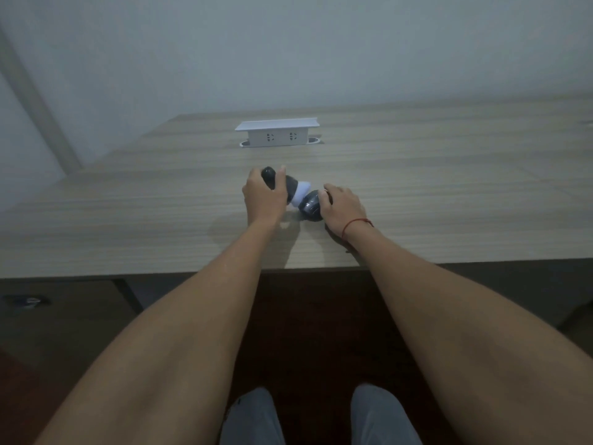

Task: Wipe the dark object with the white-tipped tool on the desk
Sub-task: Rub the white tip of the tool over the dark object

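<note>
here, near the desk's point(128, 220) front edge, the left hand point(263, 196) grips the white-tipped tool point(290, 191), its tip touching the dark object point(310, 207) that the right hand point(342, 209) clasps; a white socket box point(277, 133) stands behind, well apart.

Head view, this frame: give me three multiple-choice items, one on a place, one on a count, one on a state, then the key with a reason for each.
1. Where is the white socket box?
A. On the desk beyond the hands
B. On the floor
C. In the right hand

2. How many socket faces show on the box front?
A. One
B. Two
C. Four

3. What is the white tip of the tool doing?
A. Lying alone on the desk
B. Pointing at the wall
C. Meeting the dark object

Key: 1 A, it sits on the desk farther from the person than both hands. 2 B, two faces sit side by side. 3 C, the left hand holds the tool with its tip against the object, which the right hand steadies.
</note>
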A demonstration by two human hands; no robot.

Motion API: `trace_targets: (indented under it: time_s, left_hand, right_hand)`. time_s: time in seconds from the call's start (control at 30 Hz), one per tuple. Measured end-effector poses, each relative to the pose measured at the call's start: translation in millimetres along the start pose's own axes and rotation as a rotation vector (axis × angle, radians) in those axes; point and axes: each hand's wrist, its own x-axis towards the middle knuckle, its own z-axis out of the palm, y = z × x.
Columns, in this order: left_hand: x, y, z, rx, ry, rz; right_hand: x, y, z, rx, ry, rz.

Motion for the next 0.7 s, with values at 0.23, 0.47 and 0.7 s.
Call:
trace_targets:
  time_s: [0.23,0.47,0.7]
  left_hand:
    - [-6,8,12,0.177,-0.021,-0.016]
    - [-6,10,11,0.188,-0.077,0.112]
    - [3,2,-1,0.391,-0.018,0.052]
  right_hand:
    - [-1,1,-1,-0.003,0.028,-0.011]
    - [-2,3,1,-0.087,0.104,-0.022]
    - [-12,1,-2,-0.110,0.255,0.025]
